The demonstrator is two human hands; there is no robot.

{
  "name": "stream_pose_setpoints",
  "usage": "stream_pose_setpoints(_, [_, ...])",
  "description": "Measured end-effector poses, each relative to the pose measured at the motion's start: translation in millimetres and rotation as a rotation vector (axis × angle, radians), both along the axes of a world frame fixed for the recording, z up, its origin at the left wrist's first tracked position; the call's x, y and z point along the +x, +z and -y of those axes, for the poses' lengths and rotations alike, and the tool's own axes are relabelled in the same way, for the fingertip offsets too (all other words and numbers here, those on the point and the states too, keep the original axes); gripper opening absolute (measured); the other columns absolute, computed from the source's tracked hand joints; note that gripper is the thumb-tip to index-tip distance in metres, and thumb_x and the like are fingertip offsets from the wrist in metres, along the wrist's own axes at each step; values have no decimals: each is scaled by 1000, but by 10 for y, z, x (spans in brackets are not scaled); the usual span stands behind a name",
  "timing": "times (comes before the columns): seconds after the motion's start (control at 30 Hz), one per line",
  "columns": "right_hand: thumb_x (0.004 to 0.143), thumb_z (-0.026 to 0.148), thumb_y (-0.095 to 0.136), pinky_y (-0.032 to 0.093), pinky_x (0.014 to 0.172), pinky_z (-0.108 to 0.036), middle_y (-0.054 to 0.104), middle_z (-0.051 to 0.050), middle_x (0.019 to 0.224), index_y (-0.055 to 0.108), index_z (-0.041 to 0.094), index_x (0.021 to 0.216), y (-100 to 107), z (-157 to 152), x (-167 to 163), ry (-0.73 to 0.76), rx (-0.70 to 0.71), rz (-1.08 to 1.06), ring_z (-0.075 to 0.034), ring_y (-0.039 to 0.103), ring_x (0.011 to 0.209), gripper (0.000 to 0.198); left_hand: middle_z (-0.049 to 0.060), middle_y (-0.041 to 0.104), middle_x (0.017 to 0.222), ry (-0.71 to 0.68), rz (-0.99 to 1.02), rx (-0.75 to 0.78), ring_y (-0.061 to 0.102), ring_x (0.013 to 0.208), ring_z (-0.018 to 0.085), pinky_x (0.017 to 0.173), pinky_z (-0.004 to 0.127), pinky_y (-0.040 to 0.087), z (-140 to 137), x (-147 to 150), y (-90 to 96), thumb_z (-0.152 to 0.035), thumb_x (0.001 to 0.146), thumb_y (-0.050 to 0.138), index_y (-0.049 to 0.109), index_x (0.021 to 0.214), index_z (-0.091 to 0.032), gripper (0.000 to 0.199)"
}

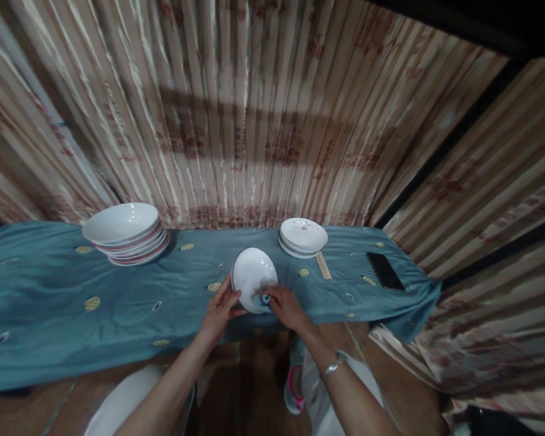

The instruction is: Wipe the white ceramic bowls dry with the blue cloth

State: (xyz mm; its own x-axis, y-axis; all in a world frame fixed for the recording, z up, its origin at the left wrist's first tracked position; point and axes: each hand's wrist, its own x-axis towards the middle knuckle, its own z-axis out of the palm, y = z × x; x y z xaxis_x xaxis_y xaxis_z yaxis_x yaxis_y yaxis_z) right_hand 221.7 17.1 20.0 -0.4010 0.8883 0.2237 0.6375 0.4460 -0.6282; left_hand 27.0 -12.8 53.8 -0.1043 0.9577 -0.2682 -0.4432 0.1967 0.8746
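My left hand (221, 304) grips the left rim of a white bowl (253, 267), fingers below and thumb over the edge. The bowl is tilted toward me above the front part of the table, its white inside showing. In my right hand (289, 307) is a small blue cloth-like piece (264, 300), pinched against the lower right of the bowl. Part of that blue piece is hidden by my fingers, so its exact kind does not show clearly.
A blue-green patterned cloth (127, 309) covers the table. On it stand stacked white bowls (125, 224) at left, smaller stacked floral dishes (300, 233) behind right, wooden chopsticks (324, 266) and a black phone (385, 270). A patterned curtain (236, 121) hangs behind.
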Motion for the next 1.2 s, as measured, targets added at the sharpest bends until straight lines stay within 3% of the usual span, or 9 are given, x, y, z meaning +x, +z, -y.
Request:
stream_pose_setpoints(0.17, [81,3,44,41,106,-43,65,-11,119,66,17,111,-92,-157,-50,-126,112,77,-22,56,116,40,2,65,82,2,-35,3,62,80,21,60,35,59,12,17,56,-31,56,82,48,138,-18,90])
stream_pose_setpoints(0.33, [83,4,40,33,113,-45,51,-20,137,55,6,128,-90,-343,-229,-152,104,76,-25,45,131,48,2,65,84,-8,-33,5,62,80,18,60,30,59,27,37,80,-27,60,80,50,137,-22,84])
stream_pose_setpoints(0.43, [86,9,38,30,115,-46,43,-21,145,49,4,134,-69,-410,-343,-116,82,-3,-25,37,137,49,1,65,82,3,-27,-3,62,77,17,59,29,59,24,45,68,-25,59,80,50,137,-22,84])
stream_pose_setpoints(0.6, [90,16,37,26,117,-42,40,-14,148,48,12,137,37,-350,-503,8,73,-146,-21,33,140,48,0,66,83,25,5,-11,63,73,16,61,28,59,11,40,30,-22,58,80,51,136,-21,83])
stream_pose_setpoints(0.77, [91,17,39,26,117,-39,46,-6,145,53,23,133,153,-131,-568,152,29,-291,-17,37,137,45,0,68,82,39,52,-15,65,73,16,63,30,59,27,24,30,-23,57,81,53,134,-22,82])
stream_pose_setpoints(0.97, [84,9,42,37,110,-37,59,-5,132,64,23,118,209,94,-453,226,-55,-375,-16,52,125,43,0,68,79,19,52,0,64,71,17,60,30,58,30,-2,-9,-28,58,82,49,137,-20,87])
stream_pose_setpoints(1.2, [77,2,44,47,98,-35,70,-5,112,71,21,95,193,202,-199,186,-49,-205,-18,64,107,38,3,69,82,15,20,-1,67,72,21,58,31,57,3,-32,-48,-30,56,83,46,140,-21,93])
